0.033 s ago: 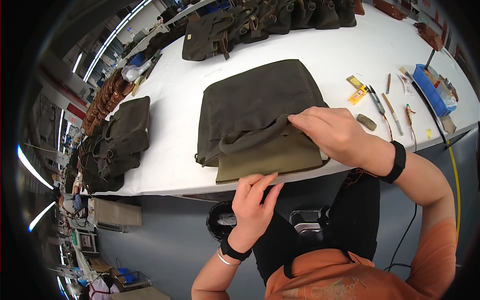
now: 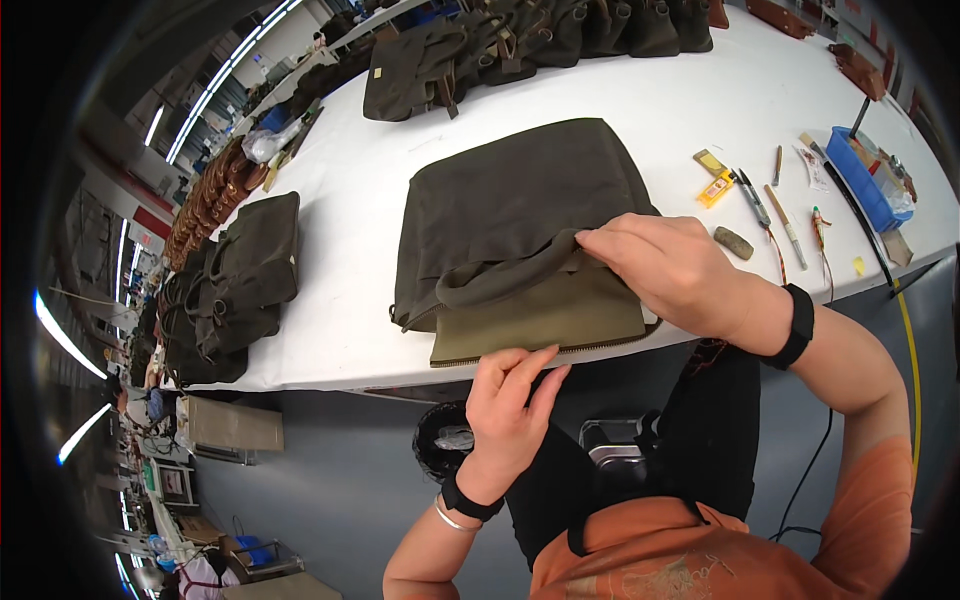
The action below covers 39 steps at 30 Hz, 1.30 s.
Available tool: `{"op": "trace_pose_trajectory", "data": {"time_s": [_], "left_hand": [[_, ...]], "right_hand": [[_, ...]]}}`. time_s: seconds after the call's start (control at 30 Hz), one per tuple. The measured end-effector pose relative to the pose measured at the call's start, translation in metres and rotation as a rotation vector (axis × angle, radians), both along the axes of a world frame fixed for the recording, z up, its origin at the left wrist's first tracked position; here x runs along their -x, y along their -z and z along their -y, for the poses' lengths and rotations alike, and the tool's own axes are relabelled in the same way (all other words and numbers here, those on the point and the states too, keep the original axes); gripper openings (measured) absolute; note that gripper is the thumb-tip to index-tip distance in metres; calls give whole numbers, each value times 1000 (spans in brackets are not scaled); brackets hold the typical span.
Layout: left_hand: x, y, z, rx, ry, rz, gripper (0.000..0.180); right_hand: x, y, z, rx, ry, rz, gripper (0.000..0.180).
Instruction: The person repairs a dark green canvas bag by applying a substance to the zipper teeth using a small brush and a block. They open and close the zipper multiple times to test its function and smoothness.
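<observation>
A dark olive canvas bag point(image 2: 520, 200) lies flat on the white table point(image 2: 340, 250), its strap handle point(image 2: 500, 278) curving across the near side. A lighter olive panel point(image 2: 540, 325) with a zip edge sticks out toward me at the table's front edge. My right hand point(image 2: 675, 270) rests on the bag's near right part, fingertips pinching the fabric where the handle meets it. My left hand point(image 2: 510, 400) is just below the table edge. Its fingers are straight and touch the panel's front edge, holding nothing.
More dark bags are piled at the table's left end point(image 2: 235, 290) and lined along the far side point(image 2: 540, 40). To the right lie a yellow cutter point(image 2: 715, 187), several slim hand tools point(image 2: 785, 210), a small grey block point(image 2: 733, 242) and a blue tray point(image 2: 862, 178). A black round bin point(image 2: 445, 440) stands under the table.
</observation>
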State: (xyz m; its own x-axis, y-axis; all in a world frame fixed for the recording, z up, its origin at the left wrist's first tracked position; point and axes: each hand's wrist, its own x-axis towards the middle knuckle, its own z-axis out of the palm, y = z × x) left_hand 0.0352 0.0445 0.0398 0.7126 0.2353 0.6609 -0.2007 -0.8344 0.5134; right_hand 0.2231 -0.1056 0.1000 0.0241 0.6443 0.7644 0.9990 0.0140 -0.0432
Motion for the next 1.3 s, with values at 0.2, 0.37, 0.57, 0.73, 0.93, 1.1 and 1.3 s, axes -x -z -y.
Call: {"op": "trace_pose_trajectory", "data": {"time_s": [0.2, 0.37, 0.57, 0.73, 0.93, 1.1, 1.3], "left_hand": [[5, 1, -1, -69, -18, -77, 39], [4, 5, -5, -143, 19, -71, 39], [-3, 14, -12, -231, 100, 7, 31], [-4, 19, -8, -99, 124, 34, 24], [4, 20, -2, 377, 115, -124, 11], [23, 28, 16, 790, 39, -147, 10], [29, 34, 31, 1000, 71, -317, 20]], "right_hand": [[22, 5, 16, 16, -45, -127, 30], [32, 16, 25, -28, -55, -212, 31], [33, 21, 24, -74, -40, -244, 31], [32, 22, 24, -87, -34, -232, 30], [35, 28, 26, -105, -19, -272, 28], [40, 36, 28, -115, -2, -299, 27], [46, 38, 26, -155, 25, -356, 26]]}}
